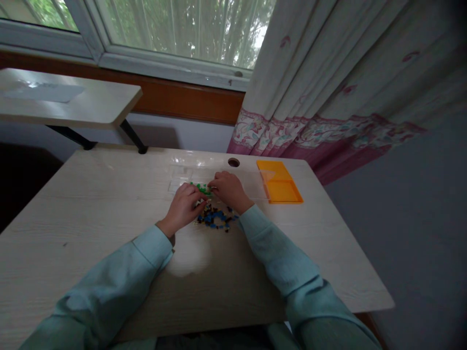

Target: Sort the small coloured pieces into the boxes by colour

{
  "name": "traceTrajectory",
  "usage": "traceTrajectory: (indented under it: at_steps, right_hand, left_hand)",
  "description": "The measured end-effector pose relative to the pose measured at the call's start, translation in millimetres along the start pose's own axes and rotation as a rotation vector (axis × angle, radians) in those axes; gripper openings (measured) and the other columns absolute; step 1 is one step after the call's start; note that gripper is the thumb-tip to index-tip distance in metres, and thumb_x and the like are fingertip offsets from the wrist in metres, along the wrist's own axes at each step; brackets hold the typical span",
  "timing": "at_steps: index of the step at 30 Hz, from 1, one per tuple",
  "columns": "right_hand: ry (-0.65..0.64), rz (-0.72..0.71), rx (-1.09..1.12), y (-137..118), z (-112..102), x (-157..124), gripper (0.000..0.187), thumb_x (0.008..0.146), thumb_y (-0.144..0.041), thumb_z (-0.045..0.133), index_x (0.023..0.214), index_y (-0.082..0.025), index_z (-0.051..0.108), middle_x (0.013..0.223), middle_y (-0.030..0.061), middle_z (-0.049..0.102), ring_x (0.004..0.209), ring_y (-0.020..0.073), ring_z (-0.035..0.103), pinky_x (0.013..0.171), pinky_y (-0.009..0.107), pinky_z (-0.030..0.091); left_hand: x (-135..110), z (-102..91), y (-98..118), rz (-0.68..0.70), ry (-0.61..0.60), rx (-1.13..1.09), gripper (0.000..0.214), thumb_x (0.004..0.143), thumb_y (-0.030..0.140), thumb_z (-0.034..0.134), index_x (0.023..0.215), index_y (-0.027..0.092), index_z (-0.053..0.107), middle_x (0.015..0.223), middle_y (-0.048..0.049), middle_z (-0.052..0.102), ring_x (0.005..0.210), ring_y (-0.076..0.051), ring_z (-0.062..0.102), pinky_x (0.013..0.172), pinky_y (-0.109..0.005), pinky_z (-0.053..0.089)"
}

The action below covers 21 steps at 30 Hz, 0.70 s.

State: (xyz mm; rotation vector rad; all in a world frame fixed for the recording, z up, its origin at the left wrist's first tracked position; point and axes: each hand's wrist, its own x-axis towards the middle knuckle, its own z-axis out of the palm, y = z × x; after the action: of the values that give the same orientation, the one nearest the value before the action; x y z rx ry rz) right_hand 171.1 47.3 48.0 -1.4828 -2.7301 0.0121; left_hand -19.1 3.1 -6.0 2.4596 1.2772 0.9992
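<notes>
My left hand and my right hand meet over a light wooden desk. Both have curled fingers pinching a small green brick assembly between them. Just below the hands lies a pile of small blue, black and brown bricks. A clear plastic tray lies flat behind the hands. Light blue sleeves cover both forearms.
An orange tray lid lies to the right of the hands. A round cable hole sits at the desk's far edge. A second small table stands at the back left under the window. A flowered curtain hangs at the right.
</notes>
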Motion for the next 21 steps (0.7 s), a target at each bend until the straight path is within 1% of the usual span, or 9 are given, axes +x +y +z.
traceTrajectory:
  at_steps: [5, 8, 11, 13, 17, 19, 21]
  right_hand:
    - [-0.004, -0.019, 0.011, 1, 2, 4, 0.019, 0.089, -0.024, 0.06, 0.096, -0.024, 0.077, 0.095, 0.0096, 0.067, 0.096, 0.0243, 0.057, 0.077, 0.033, 0.041]
    - [0.009, -0.031, 0.04, 3, 7, 5, 0.018, 0.088, -0.022, 0.06, 0.094, -0.021, 0.076, 0.095, 0.0093, 0.067, 0.096, 0.0225, 0.058, 0.078, 0.031, 0.04]
    - [0.033, -0.038, 0.128, 6, 14, 5, 0.014, 0.087, -0.021, 0.061, 0.091, -0.02, 0.075, 0.092, 0.0073, 0.067, 0.092, 0.0196, 0.058, 0.079, 0.029, 0.039]
    - [0.092, -0.025, 0.232, 11, 17, 2, 0.013, 0.087, -0.021, 0.061, 0.089, -0.019, 0.074, 0.087, 0.0051, 0.065, 0.086, 0.0168, 0.057, 0.079, 0.028, 0.039]
    - [0.283, 0.042, 0.444, 27, 18, -12, 0.012, 0.089, -0.024, 0.06, 0.089, -0.017, 0.07, 0.076, 0.0007, 0.059, 0.075, 0.0133, 0.054, 0.074, 0.025, 0.039]
    - [0.353, 0.107, 0.496, 35, 20, -22, 0.012, 0.089, -0.026, 0.061, 0.088, -0.017, 0.068, 0.074, -0.0002, 0.058, 0.073, 0.0134, 0.052, 0.072, 0.025, 0.038]
    - [0.392, 0.173, 0.503, 40, 25, -32, 0.011, 0.088, -0.027, 0.063, 0.085, -0.018, 0.068, 0.073, -0.0003, 0.058, 0.072, 0.0142, 0.052, 0.07, 0.026, 0.038]
  left_hand:
    - [1, -1.0, 0, 0.004, -0.007, -0.003, 0.017, 0.092, 0.034, 0.058, 0.091, 0.022, 0.07, 0.089, -0.0073, 0.061, 0.091, -0.024, 0.053, 0.083, -0.041, 0.043]
    - [1, -1.2, 0, -0.001, -0.009, -0.009, 0.016, 0.091, 0.034, 0.059, 0.09, 0.022, 0.069, 0.087, -0.007, 0.061, 0.091, -0.024, 0.053, 0.083, -0.041, 0.043]
    - [2, -0.7, 1, -0.017, -0.01, -0.016, 0.015, 0.09, 0.034, 0.06, 0.09, 0.022, 0.069, 0.087, -0.007, 0.061, 0.092, -0.024, 0.053, 0.084, -0.04, 0.044]
    - [1, -0.1, 1, -0.022, -0.005, -0.02, 0.016, 0.091, 0.035, 0.06, 0.09, 0.022, 0.07, 0.088, -0.0071, 0.062, 0.092, -0.024, 0.053, 0.084, -0.04, 0.044]
    - [1, 1.9, -2, -0.014, 0.023, -0.031, 0.017, 0.091, 0.035, 0.06, 0.091, 0.021, 0.07, 0.089, -0.0069, 0.062, 0.092, -0.024, 0.053, 0.084, -0.039, 0.043]
    - [1, 3.1, -3, -0.012, 0.041, -0.038, 0.016, 0.091, 0.034, 0.06, 0.091, 0.021, 0.07, 0.089, -0.0065, 0.062, 0.092, -0.023, 0.053, 0.085, -0.039, 0.043]
    - [1, 4.1, -5, -0.016, 0.058, -0.034, 0.016, 0.091, 0.034, 0.061, 0.09, 0.021, 0.07, 0.088, -0.0059, 0.062, 0.093, -0.022, 0.054, 0.086, -0.039, 0.043]
